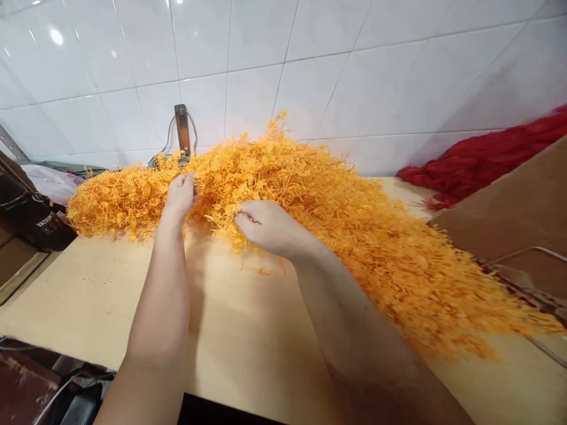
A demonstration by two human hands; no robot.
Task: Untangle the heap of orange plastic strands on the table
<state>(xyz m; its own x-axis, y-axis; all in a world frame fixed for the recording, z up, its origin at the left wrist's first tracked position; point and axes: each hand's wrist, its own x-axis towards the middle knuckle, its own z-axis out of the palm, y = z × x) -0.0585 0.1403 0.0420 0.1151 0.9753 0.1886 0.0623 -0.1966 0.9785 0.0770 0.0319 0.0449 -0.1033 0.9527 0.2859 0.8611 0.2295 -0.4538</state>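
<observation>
The pile (376, 236) lies on the desk (88, 295), stretching leftward past the left hand (181, 192) and rightward, then nearer, past the right hand (268, 227). Left of the left hand, beyond the pile's end, sit a canister (38, 215) and, behind it, a bag (51, 184); behind that hand, a bracket (183, 130) stands against the wall (345, 88). Well right of the right hand, a heap (491, 156) lies behind a carton (509, 212).
</observation>
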